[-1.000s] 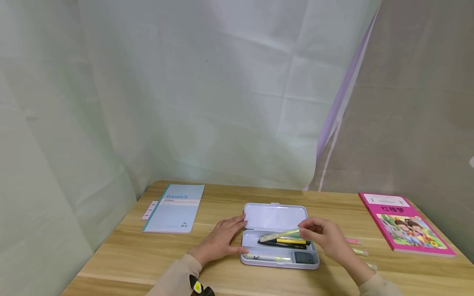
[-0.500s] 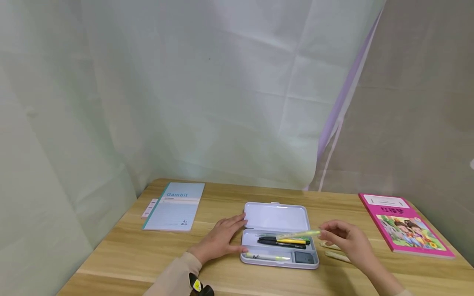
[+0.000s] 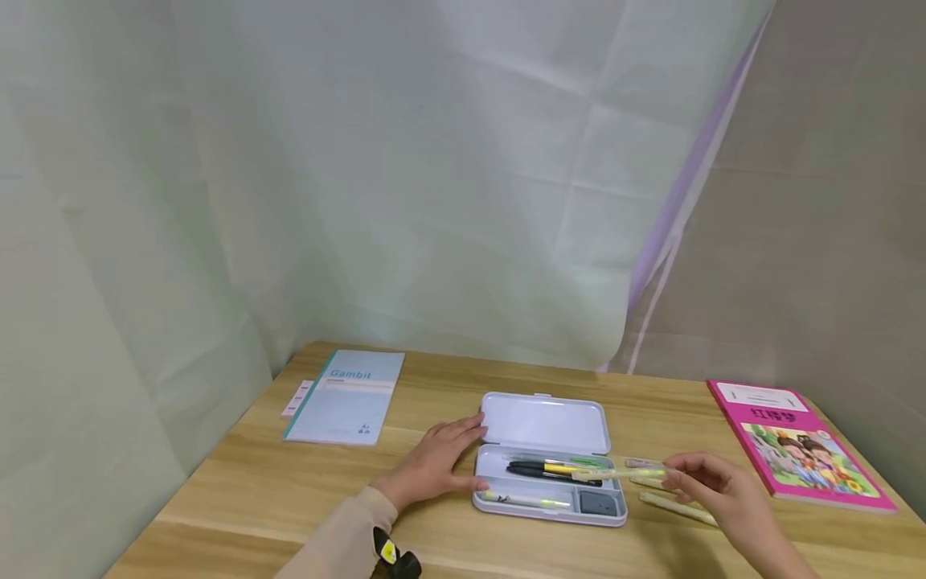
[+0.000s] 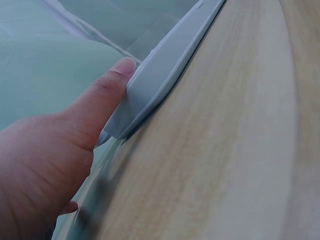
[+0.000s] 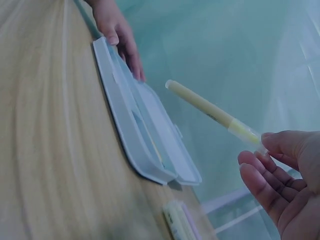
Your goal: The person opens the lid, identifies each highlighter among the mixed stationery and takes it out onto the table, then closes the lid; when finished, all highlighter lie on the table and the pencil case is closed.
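Note:
A white pencil case lies open on the table, lid folded back. My left hand rests at its left end, thumb and fingers extended against the edge. Thumb and fingertips of my right hand pinch a pale yellow highlighter by its clear-capped end. The highlighter is raised, its other end over the right part of the case. Inside are black and yellow pens, a white pen with a yellow-green end in the front compartment, and a dark grey block.
Several highlighters lie on the table right of the case, partly behind my right hand. A pink picture-cover book sits at the far right. At the left, a light blue notebook partly covers a pink-and-white strip.
My right hand has moved right, drawing the highlighter from above the middle of the case toward its right end. My left hand has stayed at the case's left side.

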